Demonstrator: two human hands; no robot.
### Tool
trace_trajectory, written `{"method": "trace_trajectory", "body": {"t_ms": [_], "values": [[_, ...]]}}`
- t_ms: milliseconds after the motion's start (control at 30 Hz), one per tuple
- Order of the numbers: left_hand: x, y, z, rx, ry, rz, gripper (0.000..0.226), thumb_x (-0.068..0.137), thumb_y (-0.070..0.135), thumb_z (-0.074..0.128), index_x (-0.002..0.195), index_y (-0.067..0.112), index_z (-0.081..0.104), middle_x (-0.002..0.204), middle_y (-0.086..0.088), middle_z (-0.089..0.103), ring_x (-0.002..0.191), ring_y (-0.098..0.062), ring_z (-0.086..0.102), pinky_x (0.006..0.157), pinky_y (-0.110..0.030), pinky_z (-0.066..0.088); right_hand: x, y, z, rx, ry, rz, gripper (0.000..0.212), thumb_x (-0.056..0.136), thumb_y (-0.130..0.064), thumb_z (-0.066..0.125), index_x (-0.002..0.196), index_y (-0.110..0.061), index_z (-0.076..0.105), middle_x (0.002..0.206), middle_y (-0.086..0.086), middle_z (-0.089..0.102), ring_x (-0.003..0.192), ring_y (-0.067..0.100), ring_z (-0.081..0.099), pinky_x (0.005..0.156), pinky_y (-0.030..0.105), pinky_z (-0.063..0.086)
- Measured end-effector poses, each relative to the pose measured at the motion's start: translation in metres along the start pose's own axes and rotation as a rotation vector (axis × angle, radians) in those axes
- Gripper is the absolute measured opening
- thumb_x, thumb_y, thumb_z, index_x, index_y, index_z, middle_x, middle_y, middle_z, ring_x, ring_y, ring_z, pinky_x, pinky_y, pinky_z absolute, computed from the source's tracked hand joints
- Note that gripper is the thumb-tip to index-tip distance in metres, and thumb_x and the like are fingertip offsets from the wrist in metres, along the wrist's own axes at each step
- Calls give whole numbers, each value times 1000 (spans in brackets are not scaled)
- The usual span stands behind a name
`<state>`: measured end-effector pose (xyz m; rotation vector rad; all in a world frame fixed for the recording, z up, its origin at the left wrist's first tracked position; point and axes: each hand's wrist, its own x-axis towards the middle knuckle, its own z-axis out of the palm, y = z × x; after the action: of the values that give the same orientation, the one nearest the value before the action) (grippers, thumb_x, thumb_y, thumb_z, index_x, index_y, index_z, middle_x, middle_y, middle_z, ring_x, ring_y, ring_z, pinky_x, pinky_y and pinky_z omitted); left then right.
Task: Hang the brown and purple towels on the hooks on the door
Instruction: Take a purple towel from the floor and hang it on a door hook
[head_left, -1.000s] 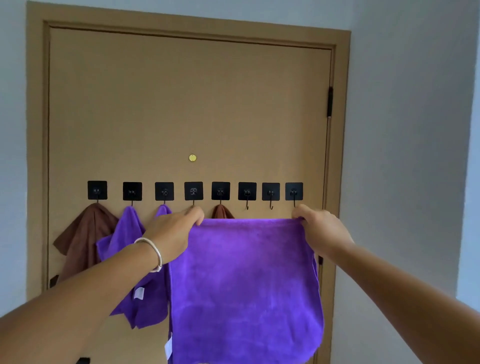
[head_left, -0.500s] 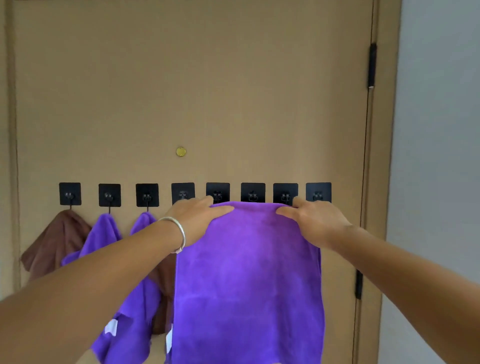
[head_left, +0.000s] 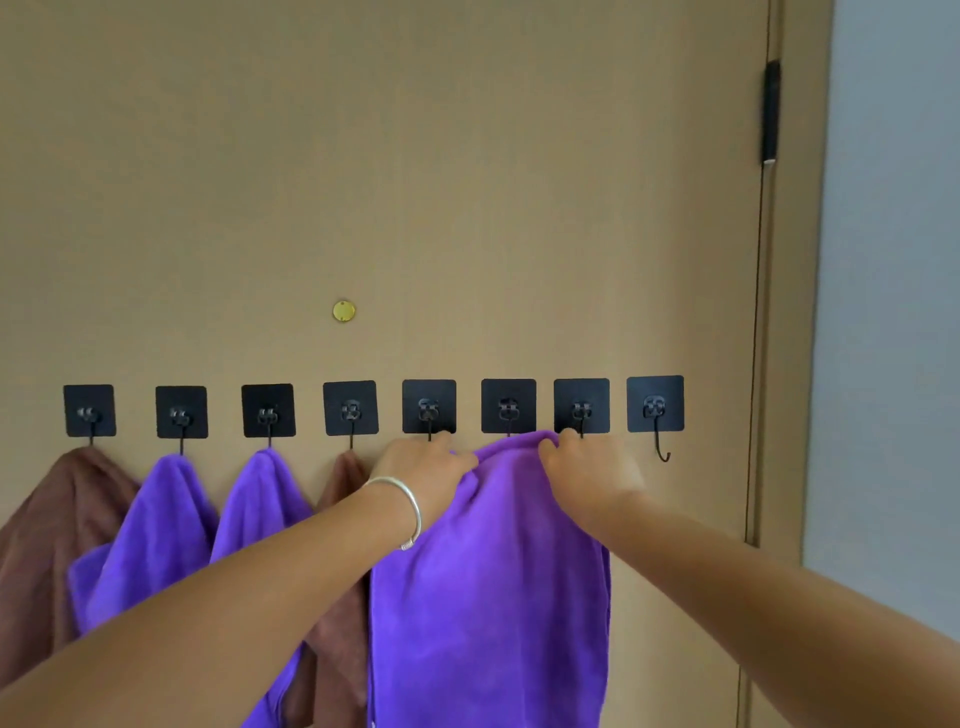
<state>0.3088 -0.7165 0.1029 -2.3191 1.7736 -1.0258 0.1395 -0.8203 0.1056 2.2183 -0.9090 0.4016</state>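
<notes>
A row of several black square hooks (head_left: 508, 406) runs across the tan door (head_left: 415, 182). I hold a purple towel (head_left: 488, 582) up against the door. My left hand (head_left: 423, 467) grips its top edge under the fifth hook. My right hand (head_left: 587, 470) grips the edge under the seventh hook. The cloth bunches up between my hands just below the sixth hook. A brown towel (head_left: 57, 525) hangs on the first hook, two purple towels (head_left: 166, 519) on the second and third, another brown towel (head_left: 343, 613) on the fourth.
The eighth hook (head_left: 655, 410) at the far right is bare. A small brass disc (head_left: 343, 310) sits above the row. The door's hinge (head_left: 771, 111) and frame are on the right, with a grey wall (head_left: 893, 260) beyond.
The view has come closer to the door. My hands have drawn nearer together, so the towel's flat top edge is now bunched into a hump below the sixth hook.
</notes>
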Motion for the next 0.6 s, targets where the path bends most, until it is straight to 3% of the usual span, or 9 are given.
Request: {"method": "trace_trajectory", "body": {"t_ms": [100, 233, 333, 500, 600], "values": [[0, 11, 3, 46, -50, 23, 33, 98, 21, 38, 130, 29, 47, 115, -9, 50, 98, -32, 56, 71, -35, 39, -9, -17, 12, 65, -77, -7, 30, 97, -11, 38, 125, -14, 49, 113, 8, 59, 95, 27, 61, 63, 32, 36], [-2, 26, 3, 143, -123, 73, 33, 93, 20, 48, 126, 24, 53, 122, -9, 46, 110, -33, 50, 89, -41, 39, -22, -43, 26, 185, -158, -7, 34, 97, -14, 38, 131, -15, 42, 117, 10, 57, 100, 31, 61, 67, 36, 38], [-8, 31, 5, 24, -144, 177, 33, 91, 31, 46, 119, 21, 61, 125, -8, 44, 117, -30, 40, 95, -46, 33, -27, -47, 29, 237, -152, 26, 34, 97, -17, 41, 130, -17, 42, 118, 9, 53, 101, 31, 60, 69, 37, 40], [-16, 30, 8, 14, -245, 272, 60, 86, 69, 31, 126, 32, 56, 126, -8, 43, 119, -28, 34, 95, -48, 24, -39, -40, 35, 130, -70, -10, 44, 94, -25, 47, 137, -20, 39, 130, 10, 37, 115, 30, 41, 88, 41, 37], [-21, 34, 6, 85, -274, 294, 67, 83, 74, 31, 131, 30, 50, 128, -11, 42, 119, -31, 34, 95, -49, 25, -44, -37, 37, 128, -68, -33, 39, 93, -24, 45, 132, -19, 48, 129, 10, 39, 116, 31, 39, 91, 42, 36]]}}
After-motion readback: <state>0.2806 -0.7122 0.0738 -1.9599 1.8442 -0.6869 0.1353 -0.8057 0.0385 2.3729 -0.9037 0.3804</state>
